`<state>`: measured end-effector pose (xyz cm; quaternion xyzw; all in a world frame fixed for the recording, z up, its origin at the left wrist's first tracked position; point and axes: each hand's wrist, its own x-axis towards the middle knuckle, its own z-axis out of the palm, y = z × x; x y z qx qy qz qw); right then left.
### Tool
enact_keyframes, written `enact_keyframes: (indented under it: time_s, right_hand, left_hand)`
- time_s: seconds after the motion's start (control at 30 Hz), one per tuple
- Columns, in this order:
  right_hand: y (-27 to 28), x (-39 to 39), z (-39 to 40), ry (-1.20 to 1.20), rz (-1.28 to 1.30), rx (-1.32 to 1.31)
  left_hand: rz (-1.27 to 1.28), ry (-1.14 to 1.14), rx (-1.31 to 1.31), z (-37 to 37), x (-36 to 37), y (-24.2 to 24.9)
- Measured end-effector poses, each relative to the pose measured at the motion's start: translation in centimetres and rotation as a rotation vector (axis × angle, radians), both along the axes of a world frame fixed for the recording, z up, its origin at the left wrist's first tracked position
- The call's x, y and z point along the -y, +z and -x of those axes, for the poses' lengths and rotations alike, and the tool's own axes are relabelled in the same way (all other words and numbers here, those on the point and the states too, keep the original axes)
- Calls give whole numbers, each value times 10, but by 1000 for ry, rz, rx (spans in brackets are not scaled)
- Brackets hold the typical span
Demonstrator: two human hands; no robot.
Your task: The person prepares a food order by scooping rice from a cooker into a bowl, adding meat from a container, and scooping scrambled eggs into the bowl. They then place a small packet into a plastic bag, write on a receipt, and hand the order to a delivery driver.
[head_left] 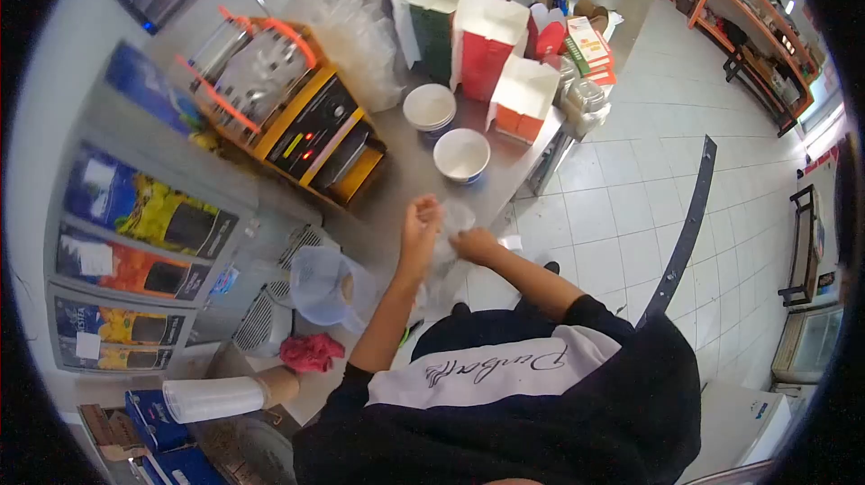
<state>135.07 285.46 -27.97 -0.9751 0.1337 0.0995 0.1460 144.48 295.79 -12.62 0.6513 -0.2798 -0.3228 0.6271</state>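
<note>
A thin clear plastic bag (457,217) hangs between my two hands at the counter's front edge. My right hand (475,245) is closed with its fingers pinching the side of the bag. My left hand (422,215) is raised at the bag's other side, its fingers curled in at the plastic; the exact grip is blurred. Just beyond my hands stands a white paper bowl (461,156) with a blue base. A second white paper bowl (430,108), seemingly stacked, sits behind it.
An orange cup-sealing machine (311,134) stands left on the steel counter (396,174). Open red and white cartons (494,44) crowd the back. A clear plastic jug (329,287), a red cloth (311,353) and stacked cups (216,399) are at left. Tiled floor (622,188) lies right.
</note>
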Motion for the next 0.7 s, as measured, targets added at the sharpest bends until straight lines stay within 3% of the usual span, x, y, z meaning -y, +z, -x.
enact_keyframes:
  time_s: [0.07,0.13,0.2,0.27,0.33,0.37,0.4,0.43,0.5,0.6,0.7]
  right_hand:
    - [31,25,36,178,-134,-69]
    - [70,60,83,76,-269,-188]
    - [60,110,148,-14,-329,-158]
    - [54,156,226,-230,-325,-75]
    - [88,191,303,-508,-390,-72]
    - [73,207,348,-620,-417,51]
    - [58,222,387,-727,-436,179]
    - [86,231,413,-856,-426,128]
    - [72,261,470,-1063,-446,112]
    - [85,315,505,-1200,-489,194]
    - [106,396,500,-1093,-485,356]
  left_hand:
    - [32,152,126,-15,36,-30]
    - [-85,312,249,-37,69,-63]
    - [-528,401,668,-72,99,-121]
    - [-525,326,-41,-56,122,-96]
    - [-473,204,-180,-46,129,-102]
    - [-340,85,-503,-76,122,-149]
    - [-122,100,-605,-70,119,-159]
    - [-68,123,-610,-54,118,-150]
    - [-79,43,-701,-18,128,-135]
    - [-203,-104,-966,63,165,-114]
    - [-252,-302,-1074,154,244,-87]
